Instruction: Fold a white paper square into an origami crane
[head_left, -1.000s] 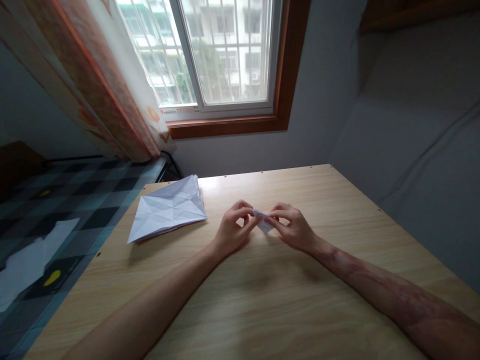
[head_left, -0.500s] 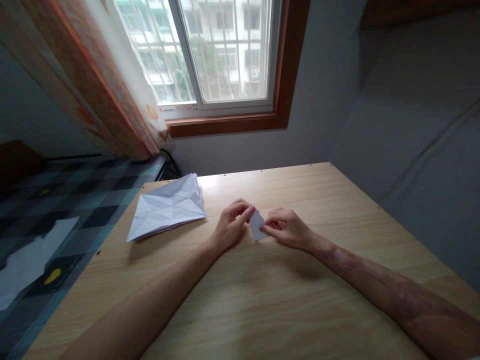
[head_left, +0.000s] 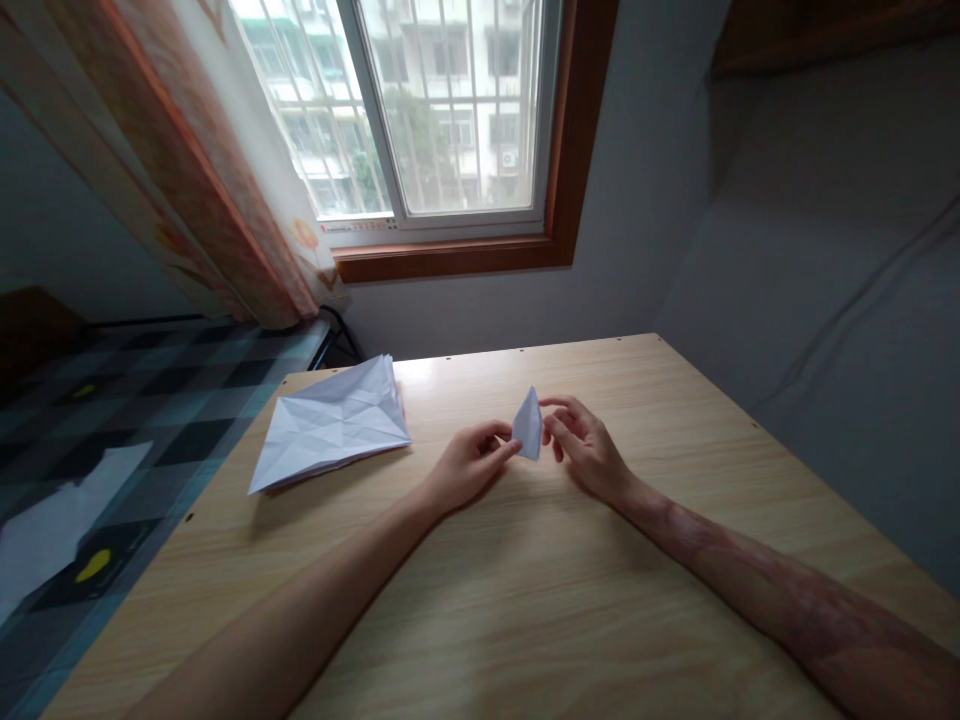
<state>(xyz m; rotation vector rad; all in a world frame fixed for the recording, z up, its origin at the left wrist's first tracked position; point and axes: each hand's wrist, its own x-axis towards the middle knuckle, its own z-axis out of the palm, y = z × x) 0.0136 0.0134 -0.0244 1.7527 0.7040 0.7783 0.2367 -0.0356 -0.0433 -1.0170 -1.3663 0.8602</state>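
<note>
A small folded piece of white paper (head_left: 529,424) stands with its pointed end up over the middle of the table. My left hand (head_left: 472,462) pinches its lower left edge between thumb and fingers. Just right of the paper is my right hand (head_left: 581,440), its fingers curved and apart. The index fingertip comes close to the paper's upper right edge; whether it touches, I cannot tell. Left of my hands lies a stack of creased white paper sheets (head_left: 330,420).
The light wooden table (head_left: 450,620) reaches toward a barred window (head_left: 457,110). Left of it is a checked cloth surface (head_left: 172,390) with a white paper sheet (head_left: 67,520) on it. A patterned curtain (head_left: 172,150) hangs at the left.
The folded paper has turned from slanting downward to point up. My right hand has let go of its lower edge and opened its fingers. The left hand now pinches it lower down.
</note>
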